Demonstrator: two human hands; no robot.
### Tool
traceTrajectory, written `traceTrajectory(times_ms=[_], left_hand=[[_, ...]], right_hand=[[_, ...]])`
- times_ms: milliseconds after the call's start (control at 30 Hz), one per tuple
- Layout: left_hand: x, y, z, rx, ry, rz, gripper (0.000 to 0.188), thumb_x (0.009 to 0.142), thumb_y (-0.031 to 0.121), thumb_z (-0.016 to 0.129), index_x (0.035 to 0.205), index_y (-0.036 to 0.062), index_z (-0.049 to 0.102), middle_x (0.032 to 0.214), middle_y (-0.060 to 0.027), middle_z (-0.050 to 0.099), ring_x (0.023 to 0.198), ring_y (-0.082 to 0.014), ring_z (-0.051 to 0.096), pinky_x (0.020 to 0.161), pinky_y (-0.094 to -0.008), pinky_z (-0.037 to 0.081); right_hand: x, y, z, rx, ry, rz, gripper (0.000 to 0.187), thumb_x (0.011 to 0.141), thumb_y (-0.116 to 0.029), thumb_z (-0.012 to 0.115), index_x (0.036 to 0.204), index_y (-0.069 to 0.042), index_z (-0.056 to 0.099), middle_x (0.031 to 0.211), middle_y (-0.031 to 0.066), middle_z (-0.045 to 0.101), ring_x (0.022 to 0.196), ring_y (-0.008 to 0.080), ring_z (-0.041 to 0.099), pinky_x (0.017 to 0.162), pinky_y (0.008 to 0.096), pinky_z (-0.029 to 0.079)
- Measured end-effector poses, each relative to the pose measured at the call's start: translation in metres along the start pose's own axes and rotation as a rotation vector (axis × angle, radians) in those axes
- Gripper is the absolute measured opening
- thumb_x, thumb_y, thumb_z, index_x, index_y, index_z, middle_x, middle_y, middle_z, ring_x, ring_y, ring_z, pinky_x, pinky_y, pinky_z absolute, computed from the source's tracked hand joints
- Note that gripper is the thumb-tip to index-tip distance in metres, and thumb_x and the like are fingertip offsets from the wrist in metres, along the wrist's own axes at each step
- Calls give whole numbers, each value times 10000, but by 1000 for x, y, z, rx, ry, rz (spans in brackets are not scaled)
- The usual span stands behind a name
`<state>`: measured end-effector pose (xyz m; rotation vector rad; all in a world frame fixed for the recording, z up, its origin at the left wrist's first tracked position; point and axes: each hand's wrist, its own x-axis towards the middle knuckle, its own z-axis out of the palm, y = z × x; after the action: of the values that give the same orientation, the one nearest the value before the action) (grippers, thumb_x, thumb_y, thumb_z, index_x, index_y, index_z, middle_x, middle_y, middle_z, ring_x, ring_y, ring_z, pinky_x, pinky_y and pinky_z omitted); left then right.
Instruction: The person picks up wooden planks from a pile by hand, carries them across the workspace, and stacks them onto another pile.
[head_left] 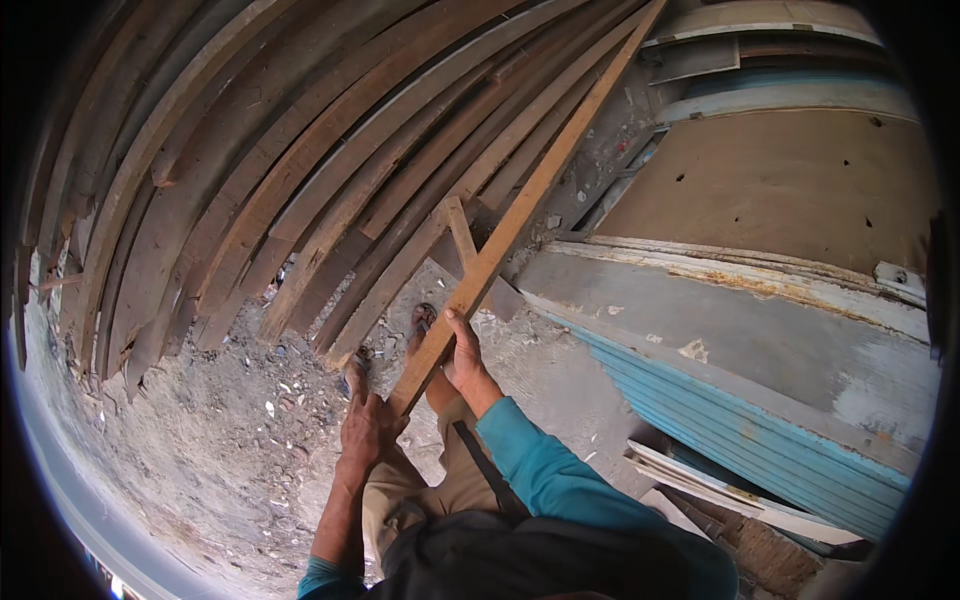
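A long, light-brown wooden plank (522, 208) runs slantwise from near my body toward the far upper right. My left hand (371, 430) is closed around its near end. Farther up, my right hand (464, 355) grips the same plank from its right side, with the thumb on the upper face. Beneath the plank a short wooden piece (459, 232) sticks out at an angle. Close on the left lie the ends of several long brown boards (370, 185), stacked side by side. What the plank's far end rests on cannot be made out.
On the right stands a stack of old panels and doors (690, 330), grey, brown and turquoise, with chipped edges. Broken boards (760, 545) lie at the lower right. The rough ground (240, 430) is strewn with small debris. My sandalled feet (424, 315) stand near the board ends.
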<state>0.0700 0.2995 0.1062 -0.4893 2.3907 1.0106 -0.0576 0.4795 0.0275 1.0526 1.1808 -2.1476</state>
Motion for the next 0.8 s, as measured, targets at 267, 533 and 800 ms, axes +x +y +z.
traceTrajectory(times_ms=[267, 533, 800], left_hand=[[102, 122, -65, -249, -275, 96, 908, 801, 703, 649, 1294, -52, 540, 1191, -291, 633, 1153, -391, 616, 952, -457, 499], [149, 190, -70, -471, -530, 5, 1047, 695, 693, 727, 1377, -60, 473, 1254, -269, 606, 1160, -369, 602, 977, -428, 471], [149, 164, -64, -617, -475, 73, 892, 775, 568, 723, 1416, 6, 458, 1203, -216, 623, 1075, -308, 616, 920, -415, 486]], right_hand=[[-53, -33, 17, 145, -226, 66, 429, 839, -448, 698, 1082, -121, 564, 982, 59, 614, 914, 204, 613, 837, 379, 516], [-115, -42, 64, 284, -234, 144, 442, 864, -492, 594, 1066, -101, 625, 907, 67, 671, 862, 226, 661, 856, 371, 538], [-98, -30, 49, 162, -299, 146, 638, 882, -541, 611, 1331, -106, 486, 1216, 62, 592, 1106, 239, 601, 998, 413, 479]])
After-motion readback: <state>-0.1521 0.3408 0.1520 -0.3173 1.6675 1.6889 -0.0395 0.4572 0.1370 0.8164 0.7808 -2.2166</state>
